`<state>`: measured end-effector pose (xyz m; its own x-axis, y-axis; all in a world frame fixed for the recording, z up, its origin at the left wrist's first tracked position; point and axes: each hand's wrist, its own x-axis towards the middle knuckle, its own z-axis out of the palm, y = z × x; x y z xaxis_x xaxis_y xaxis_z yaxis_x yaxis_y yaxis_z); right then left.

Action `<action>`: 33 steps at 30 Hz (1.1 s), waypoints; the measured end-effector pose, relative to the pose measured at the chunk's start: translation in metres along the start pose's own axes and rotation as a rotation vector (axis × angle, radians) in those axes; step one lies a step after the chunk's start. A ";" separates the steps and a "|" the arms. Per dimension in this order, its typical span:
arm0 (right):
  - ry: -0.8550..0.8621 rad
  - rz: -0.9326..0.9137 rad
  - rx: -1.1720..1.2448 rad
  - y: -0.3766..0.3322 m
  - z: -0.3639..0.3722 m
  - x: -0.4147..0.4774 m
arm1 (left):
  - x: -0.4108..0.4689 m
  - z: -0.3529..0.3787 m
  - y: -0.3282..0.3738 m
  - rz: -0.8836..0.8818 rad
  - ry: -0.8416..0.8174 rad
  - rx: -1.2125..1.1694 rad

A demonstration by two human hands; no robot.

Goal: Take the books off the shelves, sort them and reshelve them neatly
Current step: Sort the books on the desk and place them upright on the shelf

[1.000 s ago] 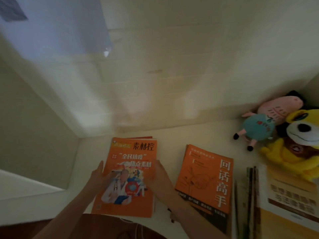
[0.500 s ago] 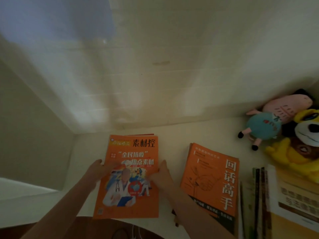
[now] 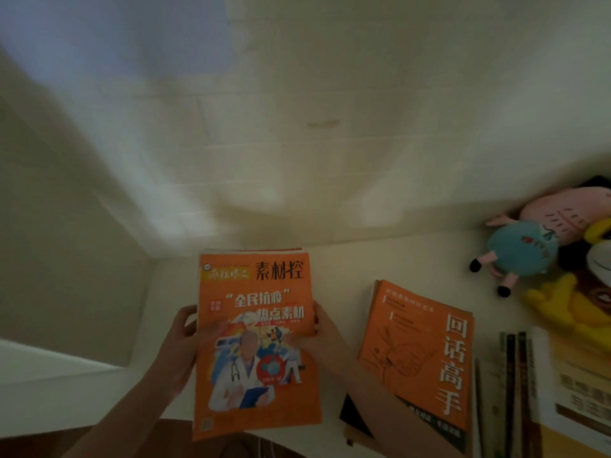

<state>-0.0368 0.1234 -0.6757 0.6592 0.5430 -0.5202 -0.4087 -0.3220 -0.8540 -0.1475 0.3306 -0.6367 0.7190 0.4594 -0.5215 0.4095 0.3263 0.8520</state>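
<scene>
Two hands hold one orange magazine (image 3: 258, 342) at about six o'clock in the head view, over the near edge of a white surface (image 3: 347, 259) that runs back to a pale wall. The left hand (image 3: 180, 345) grips the magazine's nine o'clock edge, fingers curled behind it and thumb laid on the cover. The right hand (image 3: 317, 338) grips the three o'clock edge the same way, thumb on the printed picture. Thin page edges (image 3: 254, 250) show just past the magazine's twelve o'clock end, so it seems to top a small pile, though I cannot tell whether it rests on that pile or is lifted off it. At four o'clock a second orange book (image 3: 420, 352) lies flat on its own pile, apart from the magazine. Further toward four o'clock are dark-spined books (image 3: 515, 391) and a yellow and white book (image 3: 578, 391). A pink pig plush (image 3: 529, 246) and a yellow dog plush (image 3: 578, 302) sit in the corner at three o'clock. Judging by the flat piles, the books are already off the shelves and sorting is under way. No book in view stands upright in a row, so the neat reshelving looks wholly left to do.
</scene>
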 end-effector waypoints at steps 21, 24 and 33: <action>0.016 -0.430 -0.086 -0.018 -0.010 -0.034 | -0.008 0.003 0.002 0.269 -0.159 0.172; 0.032 -0.428 -0.141 -0.014 -0.008 -0.037 | 0.000 0.010 -0.003 0.341 -0.096 0.215; 0.221 -0.531 -0.265 -0.024 -0.013 -0.038 | -0.007 0.004 0.003 0.550 0.014 0.392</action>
<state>-0.0440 0.1005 -0.6351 0.8558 0.5172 0.0100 0.1616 -0.2488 -0.9550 -0.1489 0.3247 -0.6299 0.8749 0.4843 -0.0054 0.1614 -0.2810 0.9460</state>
